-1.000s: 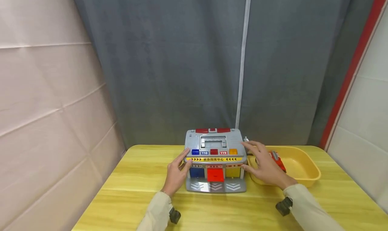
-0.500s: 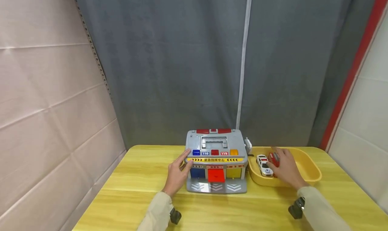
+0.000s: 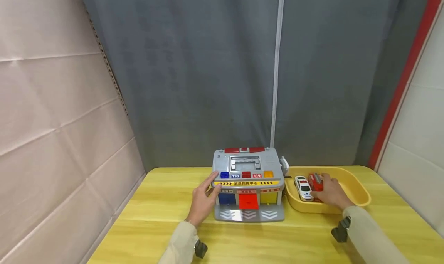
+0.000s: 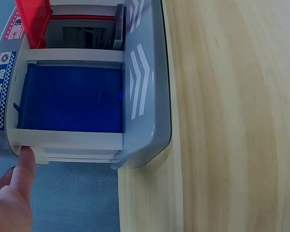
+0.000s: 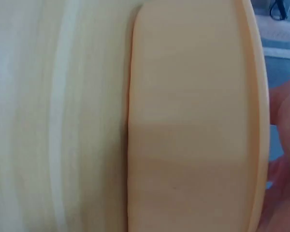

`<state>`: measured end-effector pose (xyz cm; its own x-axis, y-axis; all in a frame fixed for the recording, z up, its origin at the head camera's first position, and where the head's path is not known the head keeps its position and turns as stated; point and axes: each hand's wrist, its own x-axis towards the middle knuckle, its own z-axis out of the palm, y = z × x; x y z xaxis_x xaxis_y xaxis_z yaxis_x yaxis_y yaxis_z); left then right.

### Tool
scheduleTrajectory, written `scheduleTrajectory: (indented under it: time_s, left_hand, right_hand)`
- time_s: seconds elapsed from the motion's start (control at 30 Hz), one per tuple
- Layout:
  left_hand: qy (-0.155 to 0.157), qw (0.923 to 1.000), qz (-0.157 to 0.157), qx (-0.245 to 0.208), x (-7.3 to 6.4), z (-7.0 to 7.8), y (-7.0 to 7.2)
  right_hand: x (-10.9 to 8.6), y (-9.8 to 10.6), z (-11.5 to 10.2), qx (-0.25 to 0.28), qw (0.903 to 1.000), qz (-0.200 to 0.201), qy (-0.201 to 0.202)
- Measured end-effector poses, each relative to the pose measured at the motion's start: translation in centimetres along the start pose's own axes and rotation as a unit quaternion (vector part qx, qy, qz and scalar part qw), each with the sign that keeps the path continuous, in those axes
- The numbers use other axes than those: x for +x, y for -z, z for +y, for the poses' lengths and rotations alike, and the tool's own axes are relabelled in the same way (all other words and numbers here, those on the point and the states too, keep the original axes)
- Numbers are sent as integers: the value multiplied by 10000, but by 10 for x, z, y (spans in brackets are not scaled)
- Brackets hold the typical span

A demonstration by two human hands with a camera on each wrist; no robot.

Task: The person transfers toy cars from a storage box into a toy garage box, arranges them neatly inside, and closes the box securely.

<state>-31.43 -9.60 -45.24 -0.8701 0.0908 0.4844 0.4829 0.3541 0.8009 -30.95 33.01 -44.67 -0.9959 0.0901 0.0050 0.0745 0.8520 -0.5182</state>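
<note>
Head view: the left hand [image 3: 202, 204] touches the toy emergency command centre [image 3: 247, 183] on the bench [image 3: 256, 242], grip wide. Over a yellow basin [image 3: 306, 207], the right hand [image 3: 333, 194] straddles a red toy car [image 3: 316, 182] beside a white one; whether that grip pinches, I cannot tell. Left wrist: blue door [image 4: 72, 99] lowered. Right wrist: basin wall before the hand.

Grey station [image 3: 248, 183], white chevrons [image 3: 248, 215] — blue door [image 4: 72, 99], red door [image 3: 248, 201], yellow door [image 3: 268, 197] — red car [image 3: 315, 182], white car [image 3: 303, 188].
</note>
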Motion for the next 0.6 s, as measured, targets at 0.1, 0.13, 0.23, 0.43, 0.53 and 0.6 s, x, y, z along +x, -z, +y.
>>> scheduleTrajectory:
  time_s: [0.1,0.13,0.23,0.43,0.53,0.6]
  left_hand:
    - [-1,10000,6,-7,0,1,0]
    - [11,10000,-2,-1,-1,2,1]
    - [47,10000,-58,56,-1,4,1]
    - [4,9999,-66,135,0,6,2]
    - [-33,9998,-50,167,0,5,2]
    - [-36,9999,-24,163,-1,3,3]
  right_hand:
    - [4,2,0,33,9991,-314,-272]
    - [5,2,-1,26,9987,-389,-321]
    - [7,4,-2,79,9976,-524,-454]
    - [7,9,-2,580,9930,-727,-730]
    - [7,9,-3,695,9916,-772,-771]
    - [8,8,-5,727,9913,-791,-757]
